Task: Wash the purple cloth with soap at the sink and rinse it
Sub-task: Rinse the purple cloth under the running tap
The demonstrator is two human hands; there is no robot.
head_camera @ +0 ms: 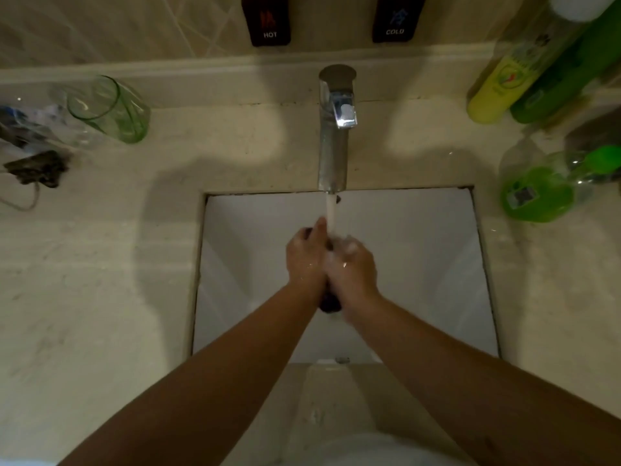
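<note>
Both hands, left hand (307,260) and right hand (353,267), are being clasped around the dark purple cloth (331,302) under the faucet (332,156) stream, at the sink's (420,247) twelve o'clock.

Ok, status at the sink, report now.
Left hand and right hand both clamped around purple cloth, suds on fingers. Cloth under running faucet stream, over sink. Nothing in the way.

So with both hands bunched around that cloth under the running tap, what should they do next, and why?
Probably squeeze and turn the purple cloth under the stream. Suds still cover the right hand, and the left hand hides most of the cloth from the water.
</note>
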